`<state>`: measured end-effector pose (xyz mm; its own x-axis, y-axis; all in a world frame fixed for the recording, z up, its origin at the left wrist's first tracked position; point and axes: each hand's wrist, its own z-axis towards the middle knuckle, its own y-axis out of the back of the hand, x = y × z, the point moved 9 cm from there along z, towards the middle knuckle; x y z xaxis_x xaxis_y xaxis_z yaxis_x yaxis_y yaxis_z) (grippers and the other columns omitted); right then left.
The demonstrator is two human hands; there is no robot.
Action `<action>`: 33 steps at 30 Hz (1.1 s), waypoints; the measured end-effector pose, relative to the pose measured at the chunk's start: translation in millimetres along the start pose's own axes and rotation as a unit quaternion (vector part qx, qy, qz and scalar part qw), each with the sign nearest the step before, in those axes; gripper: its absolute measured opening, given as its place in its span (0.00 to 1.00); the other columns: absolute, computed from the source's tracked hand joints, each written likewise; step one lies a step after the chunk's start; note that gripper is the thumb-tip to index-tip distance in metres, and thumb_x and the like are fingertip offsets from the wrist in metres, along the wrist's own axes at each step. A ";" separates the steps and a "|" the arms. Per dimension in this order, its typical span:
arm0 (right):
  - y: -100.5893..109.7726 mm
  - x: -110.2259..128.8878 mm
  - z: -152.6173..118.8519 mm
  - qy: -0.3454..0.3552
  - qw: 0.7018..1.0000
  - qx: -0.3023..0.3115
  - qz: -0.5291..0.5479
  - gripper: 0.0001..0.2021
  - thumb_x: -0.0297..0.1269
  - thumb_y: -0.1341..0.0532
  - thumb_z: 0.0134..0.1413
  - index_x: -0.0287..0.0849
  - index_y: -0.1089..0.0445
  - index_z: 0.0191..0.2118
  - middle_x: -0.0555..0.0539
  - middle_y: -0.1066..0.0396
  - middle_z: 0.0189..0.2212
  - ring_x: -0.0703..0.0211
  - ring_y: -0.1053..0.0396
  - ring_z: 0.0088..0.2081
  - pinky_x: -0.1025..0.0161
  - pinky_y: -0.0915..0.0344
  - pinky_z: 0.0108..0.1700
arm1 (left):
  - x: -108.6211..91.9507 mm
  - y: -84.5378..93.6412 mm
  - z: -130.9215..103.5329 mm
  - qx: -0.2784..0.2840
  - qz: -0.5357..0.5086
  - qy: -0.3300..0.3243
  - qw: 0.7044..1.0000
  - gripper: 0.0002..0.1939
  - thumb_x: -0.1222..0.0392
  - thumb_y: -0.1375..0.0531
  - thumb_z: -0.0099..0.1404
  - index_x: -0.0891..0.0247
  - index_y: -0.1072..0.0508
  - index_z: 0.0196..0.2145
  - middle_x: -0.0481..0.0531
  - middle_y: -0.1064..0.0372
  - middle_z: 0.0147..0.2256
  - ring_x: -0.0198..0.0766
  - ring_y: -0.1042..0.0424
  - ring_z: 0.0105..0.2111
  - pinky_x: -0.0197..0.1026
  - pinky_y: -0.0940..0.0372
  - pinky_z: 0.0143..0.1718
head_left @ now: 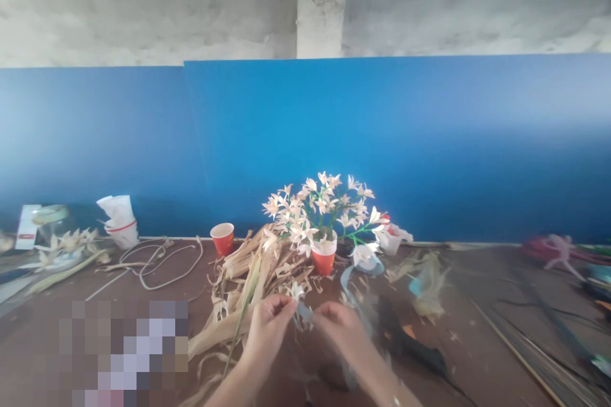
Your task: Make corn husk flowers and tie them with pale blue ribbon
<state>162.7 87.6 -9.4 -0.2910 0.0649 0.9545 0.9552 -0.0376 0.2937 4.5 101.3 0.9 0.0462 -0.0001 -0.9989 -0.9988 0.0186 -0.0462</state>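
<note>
White flower [296, 290]: likely light, fragile | grip below petals | left hand [267, 329]: fingers pinching it | right hand [344, 325]: pinching pale strip [305, 313] (blurred)

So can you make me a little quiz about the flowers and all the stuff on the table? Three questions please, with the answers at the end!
1. True or false: the left hand is nearer to the dry leaves than the right hand is.

2. Pick one. What colour is the board behind the table?
A) red
B) blue
C) green

3. Fill the gap: the big bunch of flowers stands in a red ____.

Key: 1. true; 2. B; 3. cup
</note>
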 end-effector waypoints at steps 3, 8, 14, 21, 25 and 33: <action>2.2 -1.3 2.3 0.006 1.000 -0.006 -0.005 0.08 0.39 0.41 0.43 0.41 0.30 0.22 0.55 0.38 0.13 0.65 0.42 0.19 0.69 0.48 0.22 | -2.8 -1.0 0.7 0.008 0.008 -0.019 1.000 0.16 0.48 0.37 0.49 0.66 0.29 0.20 0.44 0.41 0.14 0.29 0.46 0.16 0.34 0.53 0.18; 6.8 -2.3 7.9 0.032 0.999 -0.016 -0.020 0.08 0.37 0.41 0.43 0.39 0.30 0.21 0.53 0.36 0.15 0.65 0.40 0.21 0.69 0.46 0.22 | -4.1 -4.1 1.6 0.021 0.010 -0.033 0.999 0.15 0.49 0.38 0.50 0.66 0.29 0.22 0.49 0.33 0.18 0.32 0.41 0.17 0.34 0.50 0.18; 11.3 6.7 4.3 0.065 0.997 -0.018 -0.031 0.07 0.36 0.43 0.45 0.40 0.29 0.26 0.51 0.32 0.20 0.61 0.36 0.25 0.67 0.39 0.27 | 3.9 -12.2 -1.5 0.059 -0.065 0.051 0.995 0.15 0.49 0.37 0.49 0.65 0.32 0.24 0.45 0.35 0.16 0.24 0.51 0.13 0.32 0.59 0.15; 18.4 31.0 -11.8 0.164 0.985 -0.048 0.001 0.13 0.37 0.46 0.51 0.43 0.35 0.44 0.45 0.31 0.38 0.55 0.32 0.39 0.61 0.33 0.40 | 14.7 -20.4 -4.8 0.120 -0.150 0.137 0.972 0.15 0.53 0.35 0.48 0.66 0.35 0.22 0.43 0.37 0.16 0.20 0.59 0.12 0.31 0.68 0.14; 18.3 40.4 -17.1 0.218 0.973 -0.061 -0.049 0.14 0.33 0.47 0.52 0.44 0.36 0.46 0.44 0.32 0.42 0.55 0.33 0.41 0.60 0.34 0.42 | 15.5 -23.8 -8.9 0.140 -0.154 0.158 0.965 0.14 0.55 0.35 0.48 0.66 0.35 0.23 0.43 0.37 0.16 0.20 0.59 0.12 0.31 0.68 0.15; 1.4 76.4 -45.1 0.364 0.912 0.009 -0.191 0.23 0.23 0.46 0.45 0.48 0.38 0.48 0.44 0.42 0.53 0.51 0.45 0.55 0.52 0.45 0.55 | 16.6 -33.1 -20.8 0.204 -0.073 0.195 0.956 0.12 0.56 0.33 0.43 0.67 0.30 0.18 0.44 0.38 0.13 0.27 0.43 0.16 0.32 0.54 0.19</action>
<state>139.3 47.6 66.3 -0.5556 -0.6089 0.5661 0.7754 -0.1338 0.6171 37.9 79.9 -14.1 0.0949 -0.4047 -0.9095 -0.8881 0.3784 -0.2610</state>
